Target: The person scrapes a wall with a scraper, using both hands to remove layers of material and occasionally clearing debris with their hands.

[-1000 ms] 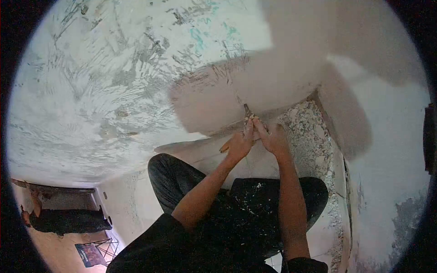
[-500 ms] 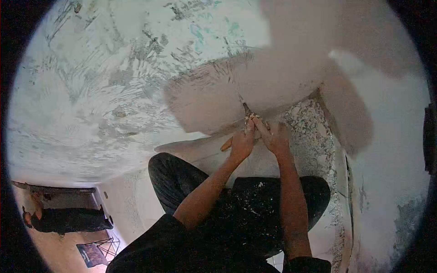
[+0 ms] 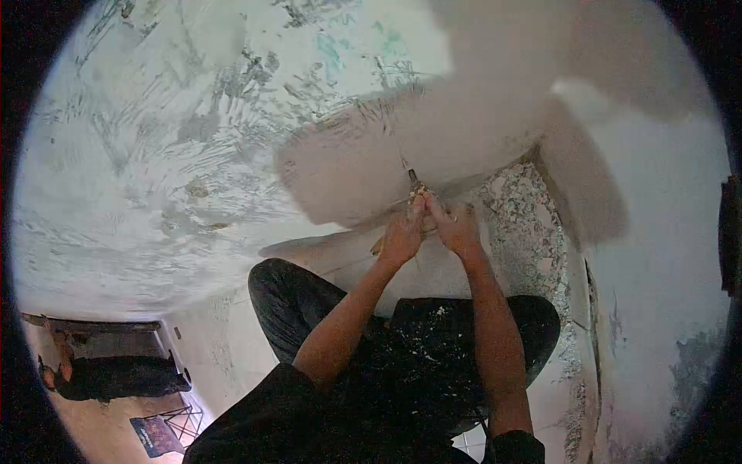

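Scraper [image 3: 412, 182] at the wall, mid-frame in my headset feed. Its blade is set against the lower edge of a smooth grey patch [image 3: 355, 166]. Its long axis runs from the orange handle end, low and to the left, up and slightly right to the blade tip, which points away from the person's body. The left hand [image 3: 402, 237] is clenched round the handle, below the blade. The right hand [image 3: 459, 227] grasps the tool from the other side, and its fingertips, pressed just behind the blade, are the nearer of the two to the edge. Both hands touch. To the left is the scored wall [image 3: 154, 147]; to the right, paint flakes [image 3: 529, 224]; below are speckled dark trousers [image 3: 433, 348].
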Demonstrator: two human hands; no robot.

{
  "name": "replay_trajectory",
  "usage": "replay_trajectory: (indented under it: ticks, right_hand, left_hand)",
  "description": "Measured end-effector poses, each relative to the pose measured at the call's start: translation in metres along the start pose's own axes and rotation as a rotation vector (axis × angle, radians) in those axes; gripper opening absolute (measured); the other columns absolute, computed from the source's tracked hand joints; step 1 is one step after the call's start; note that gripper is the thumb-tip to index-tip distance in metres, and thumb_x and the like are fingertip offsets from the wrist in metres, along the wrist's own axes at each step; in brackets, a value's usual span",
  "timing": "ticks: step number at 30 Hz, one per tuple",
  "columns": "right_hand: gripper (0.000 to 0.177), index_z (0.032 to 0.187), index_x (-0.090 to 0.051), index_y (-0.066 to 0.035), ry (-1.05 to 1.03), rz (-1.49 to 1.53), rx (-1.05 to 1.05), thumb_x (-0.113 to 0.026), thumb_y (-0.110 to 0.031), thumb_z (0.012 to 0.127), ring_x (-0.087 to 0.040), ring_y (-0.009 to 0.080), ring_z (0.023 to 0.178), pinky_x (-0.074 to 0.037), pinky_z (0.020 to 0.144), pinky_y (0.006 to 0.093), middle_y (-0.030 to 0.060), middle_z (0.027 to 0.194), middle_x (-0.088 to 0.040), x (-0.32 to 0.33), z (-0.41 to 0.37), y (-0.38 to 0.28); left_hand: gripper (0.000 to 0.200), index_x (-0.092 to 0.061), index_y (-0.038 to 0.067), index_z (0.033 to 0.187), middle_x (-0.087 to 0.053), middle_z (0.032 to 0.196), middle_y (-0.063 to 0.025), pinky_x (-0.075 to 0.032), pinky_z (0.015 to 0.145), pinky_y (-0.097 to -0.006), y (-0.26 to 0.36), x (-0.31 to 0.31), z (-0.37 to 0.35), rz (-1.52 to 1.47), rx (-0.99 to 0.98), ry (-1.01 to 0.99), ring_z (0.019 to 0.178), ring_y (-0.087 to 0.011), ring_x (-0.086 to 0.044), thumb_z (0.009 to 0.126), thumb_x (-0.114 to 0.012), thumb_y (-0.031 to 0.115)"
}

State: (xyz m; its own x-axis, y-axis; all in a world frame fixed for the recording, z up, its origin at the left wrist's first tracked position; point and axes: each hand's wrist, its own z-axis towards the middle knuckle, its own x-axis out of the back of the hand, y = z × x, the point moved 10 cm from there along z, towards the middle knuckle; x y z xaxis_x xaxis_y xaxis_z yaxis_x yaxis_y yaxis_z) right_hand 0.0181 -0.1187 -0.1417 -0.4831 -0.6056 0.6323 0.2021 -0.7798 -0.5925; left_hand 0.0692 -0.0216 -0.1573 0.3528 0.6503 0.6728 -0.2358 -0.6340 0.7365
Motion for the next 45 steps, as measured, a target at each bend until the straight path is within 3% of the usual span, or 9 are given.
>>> replay_trajectory:
  ticks: [9, 12, 14, 20, 23, 27, 32, 38, 45]
  right_hand:
    - [0.044, 0.120, -0.049, -0.016, 0.069, 0.014, -0.009, -0.050, -0.012, 0.075, -0.054, 0.0242, 0.051, -0.045, 0.052, 0.0379, 0.0094, 0.063, -0.056, -0.006, 0.003, 0.009]
    - [0.044, 0.119, -0.050, -0.015, 0.021, -0.114, 0.045, -0.052, -0.013, 0.075, -0.052, 0.0237, 0.049, -0.043, 0.046, 0.0359, 0.0089, 0.059, -0.053, -0.011, 0.005, 0.002]
    - [0.040, 0.116, -0.052, -0.014, 0.107, 0.039, 0.037, -0.052, -0.014, 0.075, -0.051, 0.0246, 0.047, -0.041, 0.043, 0.0360, 0.0097, 0.059, -0.053, -0.022, 0.001, 0.009]
    - [0.023, 0.096, -0.058, -0.005, 0.212, -0.048, 0.060, -0.049, -0.021, 0.083, -0.052, 0.0299, 0.046, -0.041, 0.047, 0.0411, 0.0146, 0.057, -0.054, -0.011, 0.003, -0.005]
    - [0.030, 0.088, -0.061, -0.002, -0.235, 0.397, -0.629, -0.047, -0.029, 0.085, -0.054, 0.0322, 0.050, -0.042, 0.051, 0.0406, 0.0157, 0.056, -0.055, -0.015, 0.003, 0.032]
    - [0.035, 0.084, -0.062, -0.001, -0.073, 0.251, -0.342, -0.048, -0.033, 0.084, -0.056, 0.0316, 0.052, -0.043, 0.054, 0.0395, 0.0166, 0.056, -0.054, -0.010, 0.011, 0.024]
    - [0.027, 0.106, -0.055, -0.006, 0.202, -0.214, 0.124, -0.047, -0.019, 0.084, -0.056, 0.0254, 0.052, -0.046, 0.050, 0.0368, 0.0155, 0.067, -0.058, -0.021, -0.005, -0.007]
    - [0.032, 0.110, -0.056, -0.010, -0.303, 0.189, -0.442, -0.050, -0.026, 0.082, -0.054, 0.0293, 0.050, -0.046, 0.054, 0.0423, 0.0102, 0.061, -0.057, -0.043, -0.003, 0.040]
    - [0.043, 0.074, -0.062, 0.000, 0.082, 0.096, -0.195, -0.053, -0.042, 0.080, -0.054, 0.0261, 0.048, -0.043, 0.048, 0.0396, 0.0140, 0.052, -0.053, 0.008, 0.005, 0.026]
  left_hand:
    - [0.046, -0.043, -0.001, 0.120, -0.053, 0.060, -0.0236, -0.041, 0.054, -0.0467, 0.003, -0.008, 0.001, 0.311, -0.359, 0.015, 0.052, -0.0388, -0.053, 0.085, -0.048, 0.028]
    - [0.054, -0.036, -0.002, 0.125, -0.050, 0.055, -0.0206, -0.041, 0.050, -0.0452, -0.039, -0.011, 0.011, -0.085, 0.153, -0.064, 0.051, -0.0353, -0.052, 0.077, -0.056, 0.014]
    - [0.058, -0.033, -0.003, 0.126, -0.053, 0.063, -0.0211, -0.041, 0.050, -0.0460, 0.015, -0.010, -0.003, 0.570, -0.518, -0.005, 0.055, -0.0367, -0.053, 0.075, -0.056, 0.010]
    - [0.057, -0.031, -0.003, 0.127, -0.056, 0.069, -0.0210, -0.041, 0.051, -0.0465, 0.025, 0.000, -0.007, 0.621, -0.600, 0.046, 0.057, -0.0348, -0.055, 0.077, -0.055, 0.010]
    - [0.050, -0.034, -0.003, 0.124, -0.058, 0.072, -0.0214, -0.041, 0.053, -0.0462, -0.002, -0.013, 0.007, 0.424, -0.390, -0.083, 0.057, -0.0340, -0.054, 0.080, -0.053, 0.013]
    - [0.055, -0.031, 0.002, 0.128, -0.057, 0.072, -0.0208, -0.041, 0.055, -0.0461, -0.014, -0.007, 0.014, 0.078, 0.002, -0.159, 0.054, -0.0338, -0.052, 0.079, -0.053, 0.013]
    - [0.063, -0.024, 0.001, 0.130, -0.057, 0.093, -0.0274, -0.046, 0.068, -0.0447, 0.023, -0.001, -0.011, 0.702, -0.575, -0.012, 0.078, -0.0402, -0.057, 0.076, -0.057, 0.006]
    - [0.074, -0.018, 0.004, 0.134, -0.049, 0.110, -0.0306, -0.040, 0.082, -0.0469, -0.001, -0.008, 0.011, 0.158, 0.147, -0.334, 0.098, -0.0418, -0.052, 0.073, -0.060, 0.006]
    - [0.066, -0.020, 0.000, 0.133, -0.043, 0.121, -0.0289, -0.038, 0.087, -0.0447, 0.009, -0.021, 0.001, 0.445, -0.199, -0.175, 0.108, -0.0411, -0.045, 0.082, -0.055, 0.021]
